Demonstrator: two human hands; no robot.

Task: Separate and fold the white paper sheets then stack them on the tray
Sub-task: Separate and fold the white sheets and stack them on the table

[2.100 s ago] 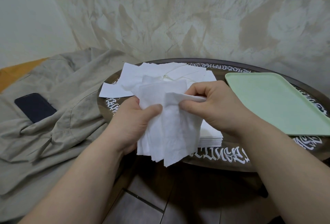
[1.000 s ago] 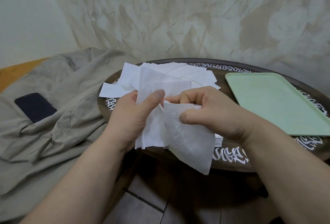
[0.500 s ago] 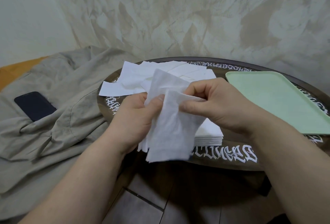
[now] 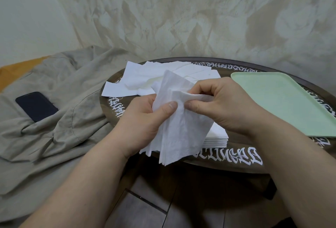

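Observation:
Both my hands hold a bunch of thin white paper sheets (image 4: 179,127) above the near edge of a round dark table. My left hand (image 4: 145,118) grips the bunch from the left, thumb pressed on its front. My right hand (image 4: 220,104) pinches the top corner of the front sheet between thumb and forefinger. Behind the hands lies a loose spread of white sheets (image 4: 145,78), and a neat stack of sheets (image 4: 217,137) shows under my right wrist. A pale green tray (image 4: 283,100) lies bare at the right of the table.
The round table (image 4: 236,157) is dark brown with white lettering round its rim. A rumpled beige cloth (image 4: 54,111) covers the surface to the left, with a dark phone (image 4: 36,106) on it. A mottled wall rises close behind the table.
The front sheet, peeled apart and hanging low a second ago, is drawn back against the bunch. My right hand's pinch has moved to the upper corner, and both hands sit slightly higher.

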